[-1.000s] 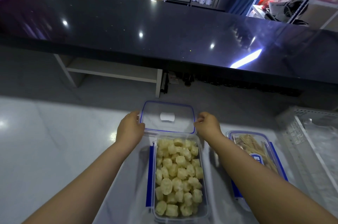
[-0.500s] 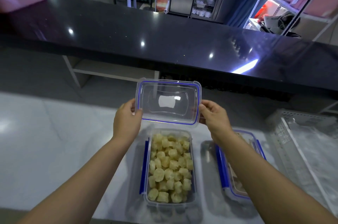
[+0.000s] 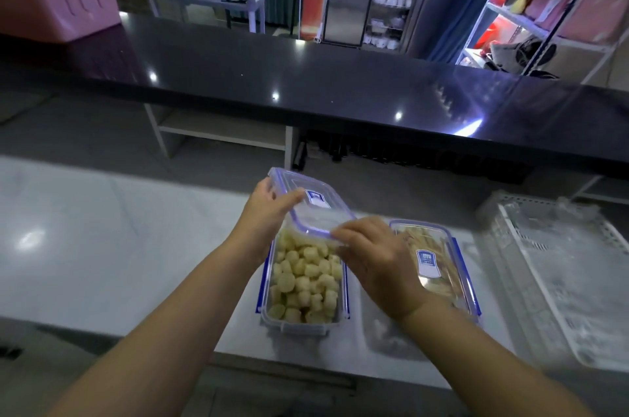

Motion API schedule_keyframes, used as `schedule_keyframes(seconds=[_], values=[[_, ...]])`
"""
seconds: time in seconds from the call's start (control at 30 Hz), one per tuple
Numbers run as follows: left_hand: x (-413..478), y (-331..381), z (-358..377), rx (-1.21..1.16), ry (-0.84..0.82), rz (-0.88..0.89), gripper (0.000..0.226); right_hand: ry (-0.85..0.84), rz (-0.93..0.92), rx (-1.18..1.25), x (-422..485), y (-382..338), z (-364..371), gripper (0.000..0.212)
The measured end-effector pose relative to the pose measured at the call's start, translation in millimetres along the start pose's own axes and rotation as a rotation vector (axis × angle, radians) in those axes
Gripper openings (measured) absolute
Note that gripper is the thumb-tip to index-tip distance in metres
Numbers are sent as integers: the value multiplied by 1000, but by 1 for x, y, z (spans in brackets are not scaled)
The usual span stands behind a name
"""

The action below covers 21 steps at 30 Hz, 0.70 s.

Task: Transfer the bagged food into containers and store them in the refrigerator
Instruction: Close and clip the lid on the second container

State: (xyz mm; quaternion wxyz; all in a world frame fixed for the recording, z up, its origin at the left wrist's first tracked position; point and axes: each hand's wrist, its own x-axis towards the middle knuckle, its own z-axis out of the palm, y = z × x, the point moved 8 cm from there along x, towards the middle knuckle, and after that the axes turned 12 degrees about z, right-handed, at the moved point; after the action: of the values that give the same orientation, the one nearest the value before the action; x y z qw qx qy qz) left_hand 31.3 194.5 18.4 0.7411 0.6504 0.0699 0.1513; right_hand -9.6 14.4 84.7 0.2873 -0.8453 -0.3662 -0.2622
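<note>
My left hand (image 3: 269,212) and right hand (image 3: 377,260) both pinch the clear blue-rimmed plastic lid (image 3: 313,209), tilted over the open clear rectangular container of pale food chunks (image 3: 303,284) near the white bench's (image 3: 119,246) front edge. A lidded twin container (image 3: 434,258) sits just right; sealing and refrigerating, I judge, remain.

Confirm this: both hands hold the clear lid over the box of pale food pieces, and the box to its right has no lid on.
One thing is wrong: the head view shows the box on the right with its lid on. Otherwise right: the left hand and right hand hold the clear lid over the box of pale food pieces.
</note>
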Motion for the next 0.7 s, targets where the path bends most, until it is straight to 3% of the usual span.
schedule_keyframes(seconds=[0.23,0.43,0.6,0.7], values=[[-57,-51,-21,126,-23,-133,35,-257,-178,-119,-65,-35,45,18],[-75,-73,-17,126,-41,-219,47,-293,-187,-121,-88,-38,60,13],[-73,-72,-15,126,4,-213,44,-298,-90,-103,-83,-28,59,14],[-70,-73,-13,139,-5,-206,51,-223,184,-5,-72,3,50,17]])
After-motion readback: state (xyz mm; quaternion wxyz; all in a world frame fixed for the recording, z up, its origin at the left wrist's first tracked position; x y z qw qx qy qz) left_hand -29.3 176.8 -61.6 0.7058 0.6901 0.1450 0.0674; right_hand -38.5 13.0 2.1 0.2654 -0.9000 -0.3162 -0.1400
